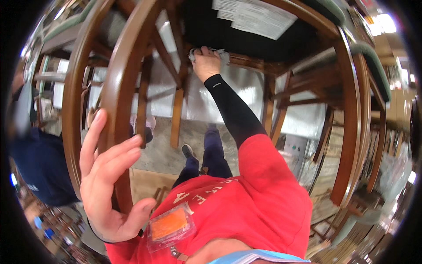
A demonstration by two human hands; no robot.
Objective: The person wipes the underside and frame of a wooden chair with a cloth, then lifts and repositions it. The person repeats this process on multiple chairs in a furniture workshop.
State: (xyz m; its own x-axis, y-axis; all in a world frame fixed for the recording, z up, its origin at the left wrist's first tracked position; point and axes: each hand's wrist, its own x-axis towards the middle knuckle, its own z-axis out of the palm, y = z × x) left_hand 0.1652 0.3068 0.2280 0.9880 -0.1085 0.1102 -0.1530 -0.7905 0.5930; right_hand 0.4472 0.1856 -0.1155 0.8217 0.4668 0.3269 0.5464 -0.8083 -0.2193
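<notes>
Nearest the lens: left hand [110, 185] is resting open, fingers spread, palm against the curved wooden rail [121, 88] of an upturned chair; it is bracing, not closing around anything. An orange card in a clear sleeve [170, 225] is hanging on the red shirt [246, 198] just beside it.

Right hand [205, 64], arm in a black sleeve [235, 110], is reaching up and closing its grip on a pale crumpled cloth [220, 53], pressing it onto the chair's wooden frame [246, 61] at the edge of the dark seat underside [246, 42].

Risks, as I judge them:
- Left hand is only leaning on the rail, so a hard wipe could be rocking or tipping the chair.
- Cloth is bunched and partly out of the fist; it could be snagging on the frame joint or slipping out.
- Another person in dark blue [35, 163] is standing close at left; a shifting chair could be hitting them.

Labels: white rectangular paper sheets [259, 17] are sticking flat to the seat underside, above and right of the cloth. A pale grey box [295, 152] is sitting low at right, behind the chair legs.
</notes>
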